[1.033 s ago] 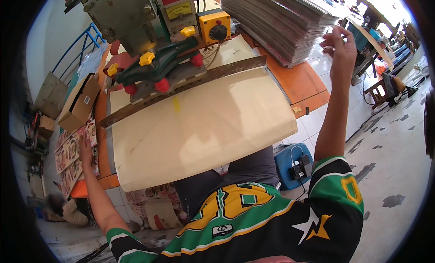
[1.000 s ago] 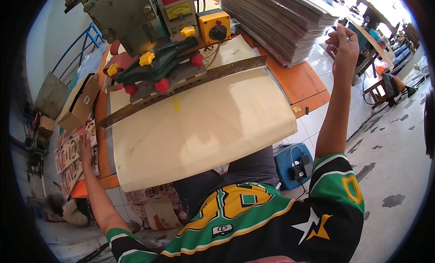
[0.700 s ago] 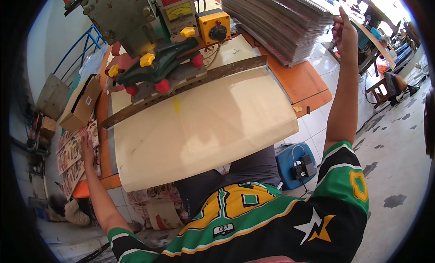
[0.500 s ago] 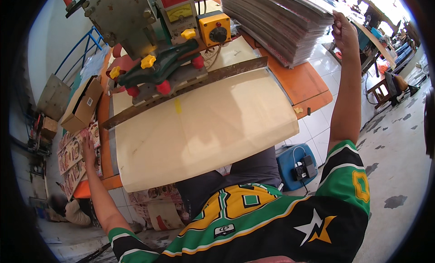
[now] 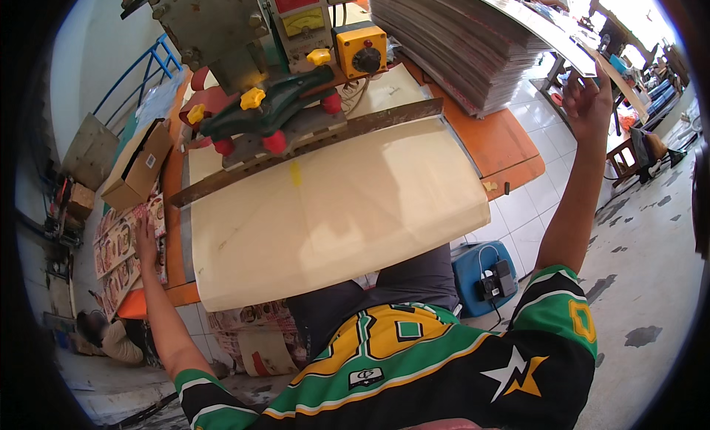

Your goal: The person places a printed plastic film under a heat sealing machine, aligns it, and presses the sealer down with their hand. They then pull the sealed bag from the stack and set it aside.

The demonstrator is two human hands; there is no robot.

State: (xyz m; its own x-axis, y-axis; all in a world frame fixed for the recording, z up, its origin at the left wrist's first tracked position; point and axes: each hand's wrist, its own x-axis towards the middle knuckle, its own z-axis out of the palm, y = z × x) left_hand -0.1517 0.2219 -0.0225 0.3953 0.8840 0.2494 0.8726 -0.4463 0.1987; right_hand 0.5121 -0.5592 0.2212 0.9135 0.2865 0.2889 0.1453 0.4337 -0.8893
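Observation:
My right hand (image 5: 589, 104) pinches the corner of a thin, pale top sheet (image 5: 566, 49). That sheet juts out to the right over a tall stack of sheets (image 5: 451, 49) at the back right. My left hand (image 5: 146, 241) lies with its fingers stretched on red-and-white printed sheets (image 5: 118, 245) at the left. Between my arms a wide cream sheet (image 5: 340, 208) covers the bed of a press and droops over its front edge. Behind it sits the press head (image 5: 270, 108), dark green with red and yellow knobs, above a long metal bar (image 5: 310, 152).
An open cardboard box (image 5: 137, 167) stands beyond the printed sheets. Orange tabletop (image 5: 506, 152) borders the press. A yellow control box (image 5: 360, 49) sits behind. A blue stool (image 5: 484, 274) with black adapters is at my right. Another person (image 5: 122, 341) is low at the left.
My right hand has moved right and slightly down, drawing the top sheet out past the stack's edge. My left hand stays on the printed sheets. The view has shifted slightly.

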